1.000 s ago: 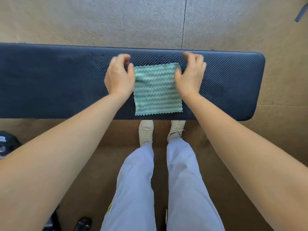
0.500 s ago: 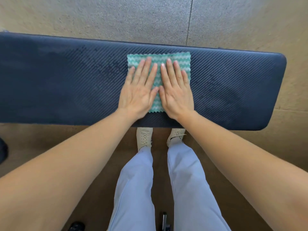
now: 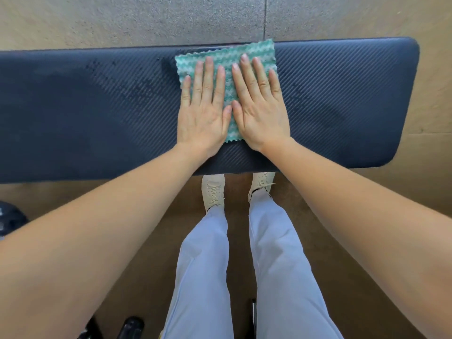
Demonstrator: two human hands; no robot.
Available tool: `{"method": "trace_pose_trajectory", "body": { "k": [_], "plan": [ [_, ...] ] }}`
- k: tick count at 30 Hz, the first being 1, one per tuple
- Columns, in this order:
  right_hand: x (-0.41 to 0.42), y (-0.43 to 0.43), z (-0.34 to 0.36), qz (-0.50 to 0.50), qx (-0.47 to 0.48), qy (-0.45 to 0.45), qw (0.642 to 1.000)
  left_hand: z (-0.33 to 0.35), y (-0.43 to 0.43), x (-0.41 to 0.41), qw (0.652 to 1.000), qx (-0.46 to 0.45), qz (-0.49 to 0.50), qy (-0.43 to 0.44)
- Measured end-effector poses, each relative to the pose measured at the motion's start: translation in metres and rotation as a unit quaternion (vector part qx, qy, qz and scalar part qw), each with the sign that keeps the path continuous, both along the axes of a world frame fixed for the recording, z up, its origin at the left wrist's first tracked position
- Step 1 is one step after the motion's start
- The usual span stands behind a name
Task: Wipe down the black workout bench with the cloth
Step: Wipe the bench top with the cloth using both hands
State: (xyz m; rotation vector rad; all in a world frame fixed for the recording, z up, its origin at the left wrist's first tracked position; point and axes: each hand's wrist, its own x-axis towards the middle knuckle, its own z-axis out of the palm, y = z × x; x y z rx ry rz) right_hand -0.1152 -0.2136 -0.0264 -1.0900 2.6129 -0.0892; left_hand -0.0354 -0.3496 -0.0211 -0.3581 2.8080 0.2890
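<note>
The speckled floor [image 3: 137, 18] spreads out beyond the long black bench [image 3: 342, 99], whose ribbed top shows darker damp patches left of the middle. The person's pale trousers [image 3: 205, 277] and beige shoes [image 3: 213, 192] stand just under the bench's near edge. Left hand [image 3: 204, 111] and right hand [image 3: 260, 108] lie flat side by side, fingers spread, pressing the green-and-white cloth [image 3: 227, 57] at the far edge, covering most of it

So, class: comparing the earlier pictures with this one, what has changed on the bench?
Both hands, left and right, let go of the cloth's side edges, flattened on top and pushed it to the bench's far edge. The cloth stays spread out.
</note>
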Motion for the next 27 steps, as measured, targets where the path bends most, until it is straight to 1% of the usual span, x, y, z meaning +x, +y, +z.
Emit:
{"method": "trace_pose_trajectory", "body": {
  "k": [3,6,10,14,17,21,24,27],
  "plan": [
    [0.033,0.052,0.002,-0.023,0.017,-0.014,0.999,0.002,0.048,0.028,0.999,0.017,-0.029,-0.007],
    [0.069,0.104,0.005,-0.057,0.047,-0.028,0.997,0.005,0.092,0.053,0.996,0.037,-0.069,-0.034],
    [0.085,0.13,0.007,-0.076,0.06,-0.05,0.994,0.009,0.119,0.063,0.994,0.051,-0.081,-0.05],
    [0.048,0.12,0.004,-0.089,0.05,-0.048,0.994,0.0,0.101,0.024,0.993,0.044,-0.106,-0.032],
    [-0.011,0.106,0.0,-0.096,0.044,-0.036,0.994,-0.005,0.084,-0.038,0.993,0.035,-0.116,-0.002],
    [-0.089,0.095,0.001,-0.088,0.032,-0.013,0.996,-0.01,0.077,-0.11,0.995,0.015,-0.098,0.017],
    [-0.11,0.096,0.002,-0.081,0.027,-0.006,0.996,-0.01,0.082,-0.13,0.997,-0.003,-0.075,0.01],
    [-0.107,0.102,0.004,-0.086,0.017,-0.004,0.996,-0.007,0.093,-0.127,0.998,-0.017,-0.062,0.01]
  ]
}}
